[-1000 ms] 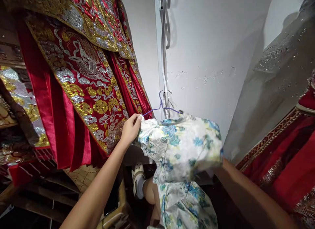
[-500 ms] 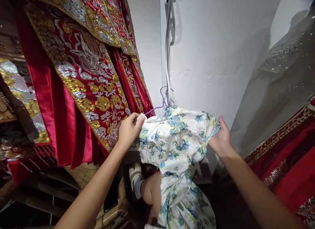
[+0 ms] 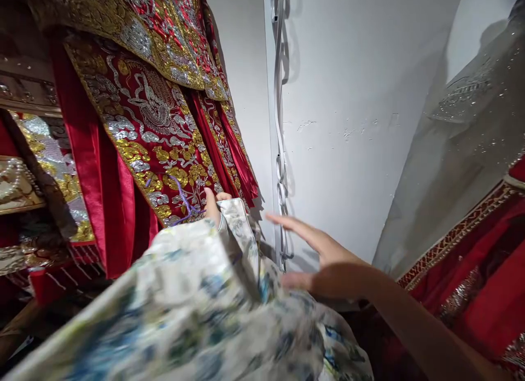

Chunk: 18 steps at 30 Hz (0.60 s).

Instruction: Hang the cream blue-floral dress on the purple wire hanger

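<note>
A white dress (image 3: 176, 293) with blue and yellow-green flowers fills the lower middle of the view, its front part blurred by motion. My left hand (image 3: 213, 207) grips it at the collar, with most of that hand hidden behind the cloth. The purple wire hanger (image 3: 183, 195) sticks out to the left of this grip, its hook pointing up and left. To the right of the collar, my right hand (image 3: 328, 256) is open, with thumb and fingers apart. Its thumb is close to the cloth, but I cannot tell whether it touches.
A red robe with gold and silver embroidery (image 3: 156, 105) hangs at the left. A white metal strip with loops (image 3: 280, 97) runs down the wall (image 3: 348, 86). Pearl beads (image 3: 18, 179) lie on a shelf at far left. Red beaded garments (image 3: 471, 261) and sparkling sheer fabric (image 3: 479, 113) are at the right.
The dress and hanger have come off the wall strip, swung left and turned toward me. My right hand has let go of the sleeve and moved left.
</note>
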Available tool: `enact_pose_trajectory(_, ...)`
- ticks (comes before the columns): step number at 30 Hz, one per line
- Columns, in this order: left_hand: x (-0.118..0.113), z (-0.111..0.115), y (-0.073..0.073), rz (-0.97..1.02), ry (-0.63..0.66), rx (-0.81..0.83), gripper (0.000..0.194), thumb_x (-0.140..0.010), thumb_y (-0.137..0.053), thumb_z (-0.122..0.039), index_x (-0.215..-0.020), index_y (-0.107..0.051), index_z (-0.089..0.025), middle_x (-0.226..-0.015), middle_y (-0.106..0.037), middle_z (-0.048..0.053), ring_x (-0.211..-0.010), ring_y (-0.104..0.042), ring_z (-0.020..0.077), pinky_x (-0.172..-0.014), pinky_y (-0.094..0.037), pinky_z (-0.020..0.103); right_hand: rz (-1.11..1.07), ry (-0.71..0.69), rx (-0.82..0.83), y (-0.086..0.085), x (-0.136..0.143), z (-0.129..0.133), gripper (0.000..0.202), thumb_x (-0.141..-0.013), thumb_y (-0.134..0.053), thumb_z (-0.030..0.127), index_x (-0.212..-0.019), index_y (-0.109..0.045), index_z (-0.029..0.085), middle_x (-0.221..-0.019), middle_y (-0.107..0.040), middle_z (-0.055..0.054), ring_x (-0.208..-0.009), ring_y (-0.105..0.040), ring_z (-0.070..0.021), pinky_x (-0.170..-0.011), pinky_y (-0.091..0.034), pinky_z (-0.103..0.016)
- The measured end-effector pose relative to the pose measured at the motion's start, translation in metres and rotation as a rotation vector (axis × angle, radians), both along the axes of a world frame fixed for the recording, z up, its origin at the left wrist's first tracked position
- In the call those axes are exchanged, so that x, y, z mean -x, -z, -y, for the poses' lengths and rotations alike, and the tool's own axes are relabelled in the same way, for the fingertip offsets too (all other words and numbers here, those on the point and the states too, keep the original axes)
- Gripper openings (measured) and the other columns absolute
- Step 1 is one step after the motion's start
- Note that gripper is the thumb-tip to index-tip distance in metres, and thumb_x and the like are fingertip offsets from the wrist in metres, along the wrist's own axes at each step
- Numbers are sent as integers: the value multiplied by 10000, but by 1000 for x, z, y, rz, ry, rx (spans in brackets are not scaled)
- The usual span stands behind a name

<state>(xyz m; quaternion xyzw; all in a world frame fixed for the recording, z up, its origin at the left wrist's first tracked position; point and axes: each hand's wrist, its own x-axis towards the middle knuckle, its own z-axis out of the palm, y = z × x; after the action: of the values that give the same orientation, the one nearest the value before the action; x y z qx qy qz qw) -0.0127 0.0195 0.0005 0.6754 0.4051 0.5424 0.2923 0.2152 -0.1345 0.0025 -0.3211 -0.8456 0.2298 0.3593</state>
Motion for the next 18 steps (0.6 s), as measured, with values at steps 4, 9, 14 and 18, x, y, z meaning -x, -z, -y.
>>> enact_pose_trajectory(4,-34,37,-3,418,494,270,504,-895,-481,-687,-974,-581,-199,-562,-425,-47,-483,-459,118,-515,-423,269,99,265,-201,23,7,-27,1198,-768,-804,401,-1620,37,388,-1708,-63,-63,-1539,-182,-380,-1183,-322,-615)
enact_pose_trajectory(9,-71,70,-3,558,712,454,444,-757,-781,-271,-1149,-582,-205,-759,-601,-35,-616,-579,90,-631,-464,227,104,298,-287,54,15,-17,1306,-733,-814,379,-1609,154,322,-1705,49,-105,-1550,-118,-392,-1155,-386,-554)
enact_pose_trajectory(14,-83,76,0,591,816,490,464,-735,-804,-226,-1145,-592,-186,-1013,-687,56,-922,-693,181,-918,-503,332,144,439,-357,79,5,-9,1164,-718,-771,315,-1631,-48,287,-1686,-99,-149,-1501,-273,-424,-1096,-443,-525)
enact_pose_trajectory(18,-87,73,6,544,750,436,418,-802,-779,-379,-1143,-619,-198,-1189,-674,114,-1119,-655,250,-988,-483,388,77,458,-414,89,-6,-19,1009,-686,-713,235,-1578,-243,266,-1561,-410,-149,-1370,-493,-378,-1074,-466,-470)
